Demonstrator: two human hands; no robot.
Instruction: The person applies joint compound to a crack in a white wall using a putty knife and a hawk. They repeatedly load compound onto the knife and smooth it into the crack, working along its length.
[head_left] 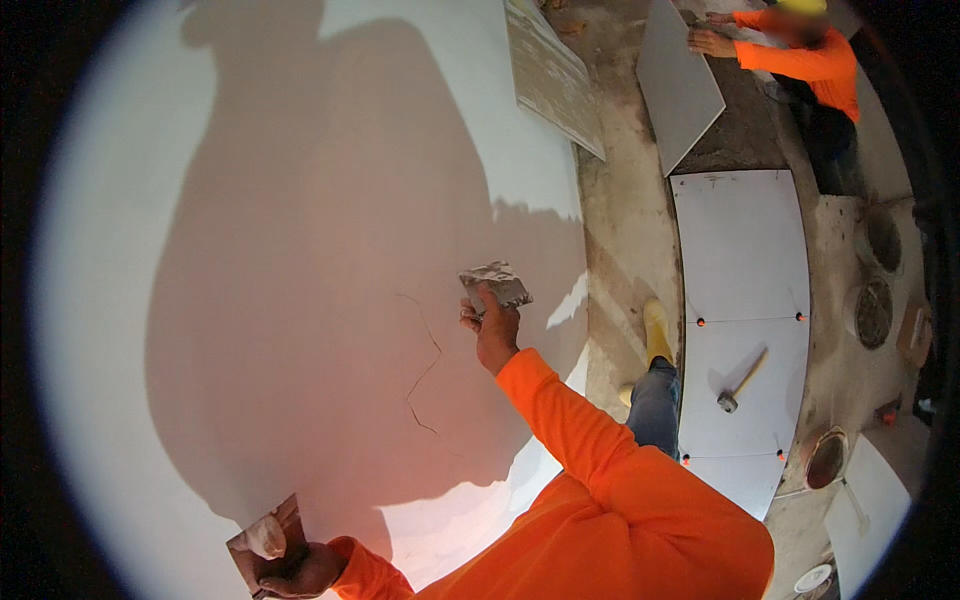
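A broad pale wall (330,300) fills the left of the view, with my shadow over it. A thin jagged crack (425,365) runs down its surface. My right hand (495,330) is closed round a putty knife (500,284), its wide blade smeared grey, at the right of the crack. Low at the left, my left hand (305,572) grips a flat metal plate (285,520) bearing a lump of whitish putty (266,537). Its handle, if any, is hidden.
White floor tiles (740,240) with small orange-and-black levelling spacers lie at the right; a mallet (742,382) rests there. A co-worker (815,70) in orange holds a tilted tile (680,90). Another panel (555,80) leans on the wall. Buckets (873,312) stand far right.
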